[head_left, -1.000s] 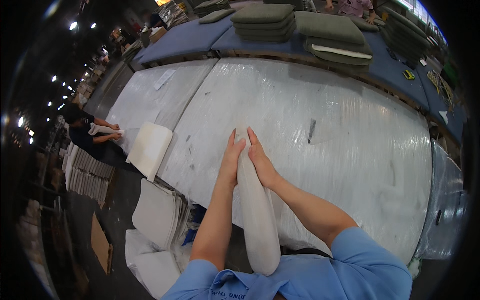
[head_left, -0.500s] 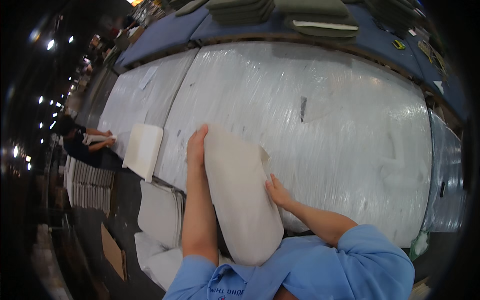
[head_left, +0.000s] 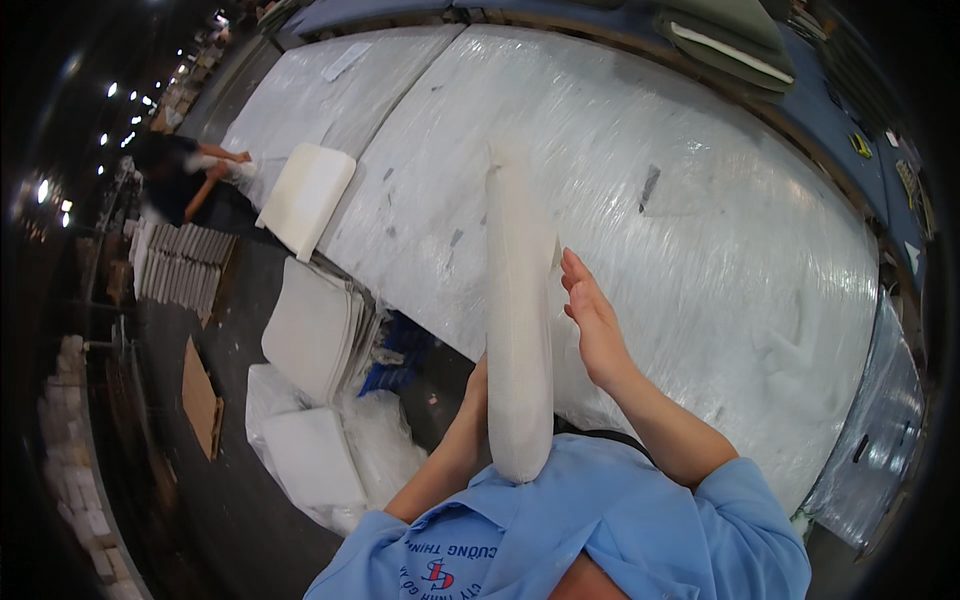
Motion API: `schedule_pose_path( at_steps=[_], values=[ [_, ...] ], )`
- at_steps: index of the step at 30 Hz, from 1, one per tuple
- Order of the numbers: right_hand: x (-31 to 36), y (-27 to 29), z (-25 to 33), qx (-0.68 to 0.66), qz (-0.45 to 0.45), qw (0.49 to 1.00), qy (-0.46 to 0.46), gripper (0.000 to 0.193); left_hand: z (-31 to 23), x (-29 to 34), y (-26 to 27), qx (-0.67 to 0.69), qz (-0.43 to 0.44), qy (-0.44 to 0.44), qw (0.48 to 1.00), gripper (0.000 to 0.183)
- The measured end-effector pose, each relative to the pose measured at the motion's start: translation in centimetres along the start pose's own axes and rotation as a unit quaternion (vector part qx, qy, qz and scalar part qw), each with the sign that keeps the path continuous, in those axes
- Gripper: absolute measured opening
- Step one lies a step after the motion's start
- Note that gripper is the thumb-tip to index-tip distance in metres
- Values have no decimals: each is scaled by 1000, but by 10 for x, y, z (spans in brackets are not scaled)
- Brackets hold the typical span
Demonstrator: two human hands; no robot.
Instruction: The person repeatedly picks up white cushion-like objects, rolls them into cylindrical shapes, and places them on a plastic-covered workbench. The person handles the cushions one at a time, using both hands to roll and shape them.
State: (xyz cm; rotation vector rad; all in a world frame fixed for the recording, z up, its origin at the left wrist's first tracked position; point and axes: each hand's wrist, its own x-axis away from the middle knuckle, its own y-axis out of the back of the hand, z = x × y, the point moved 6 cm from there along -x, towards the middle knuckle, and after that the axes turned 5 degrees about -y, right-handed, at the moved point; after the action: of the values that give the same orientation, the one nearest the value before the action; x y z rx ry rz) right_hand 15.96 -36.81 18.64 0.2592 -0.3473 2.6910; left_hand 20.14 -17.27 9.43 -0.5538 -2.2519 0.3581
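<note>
A cream seat cushion [head_left: 518, 330] stands on its narrow edge in front of my chest, its lower end against my shirt. My left hand [head_left: 481, 388] holds it from the left side; the fingers are mostly hidden behind it. On the other side my right hand [head_left: 592, 318] is open, fingers stretched out and palm turned toward the cushion, close to its right face. Below and beyond lies a wide work table [head_left: 690, 300] wrapped in clear plastic film. Another cream cushion [head_left: 310, 195] rests at the table's left edge.
Several pale cushions [head_left: 310, 325] are stacked at the lower left, beside plastic-wrapped ones [head_left: 312, 455]. Flat brown cardboard [head_left: 202, 400] stands on the floor. A co-worker [head_left: 178, 175] handles something white at far left. Dark green cushions [head_left: 730, 45] lie on the blue surface at the back.
The cushion has turned from showing its broad face to standing edge-on. My left hand has come down from its far end toward me; my right hand has moved slightly farther up. The view has shifted.
</note>
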Motion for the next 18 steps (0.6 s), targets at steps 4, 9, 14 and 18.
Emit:
schedule_pose_path(
  at_steps=[4, 9, 14, 18],
  values=[
    [24, -30, 25, 1, 45, 993, 105, 67, -54, 49, -53, -49, 101, -142, 983, 68],
    [9, -41, 22, -17, 0, 994, 105, 70, -103, 44, -97, -179, 176, -274, 928, 80],
    [-37, -40, 10, -58, 4, 995, 76, 74, -129, -5, -108, -137, 143, -257, 946, 84],
    [-83, -44, 10, -134, 29, 989, 45, 77, -156, -33, -115, -107, 147, -211, 960, 87]
  ],
)
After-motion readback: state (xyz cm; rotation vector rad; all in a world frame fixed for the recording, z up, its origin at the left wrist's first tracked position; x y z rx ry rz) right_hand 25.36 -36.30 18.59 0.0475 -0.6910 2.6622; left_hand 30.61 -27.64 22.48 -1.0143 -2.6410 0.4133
